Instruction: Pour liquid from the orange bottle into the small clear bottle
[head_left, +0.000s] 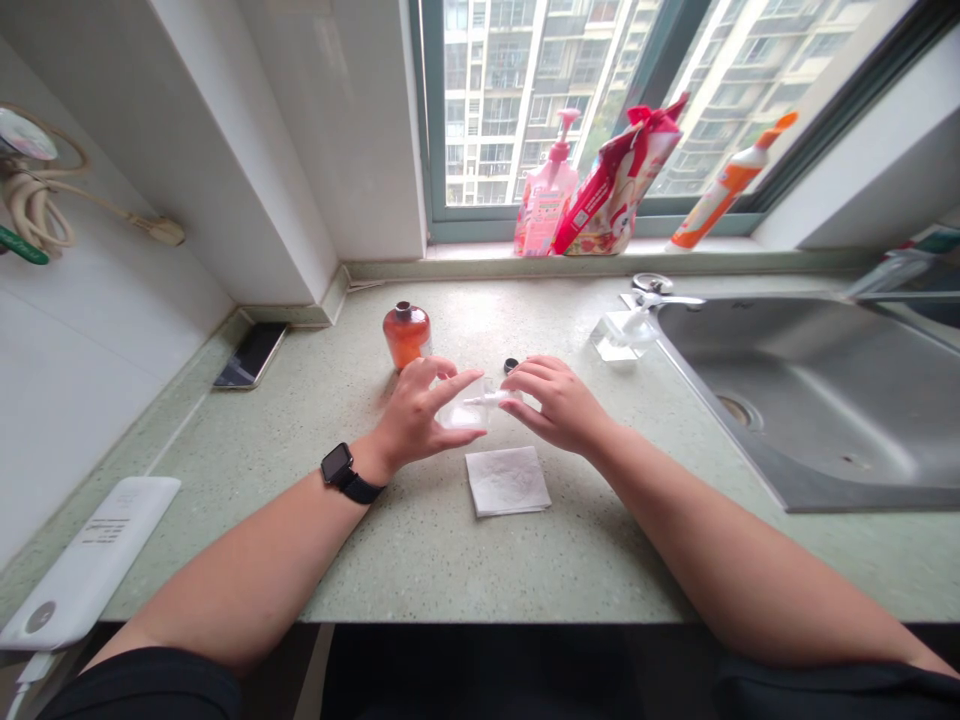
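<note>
My left hand point(409, 412) is closed around a small clear plastic bottle point(461, 414), thumb on the near side and fingers on the far side. The bottle is tipped over, its neck toward the right. My right hand point(555, 402) pinches a whitish translucent pump top point(493, 398) at that neck; whether it is screwed on, I cannot tell. Just beyond the right fingertips lies a black cap point(511, 366). An amber bottle point(407, 338) with an uncapped neck stands behind my left hand. Nearer to me, a folded white tissue point(508, 482) lies flat on the counter.
A clear pump bottle point(622, 335) stands beside the steel sink point(772, 440) and its faucet. A phone point(251, 356) and a white power bank point(94, 560) with a cable lie at left. On the windowsill are a pink pump bottle point(546, 205), a red bag point(619, 190) and an orange-white bottle point(724, 195).
</note>
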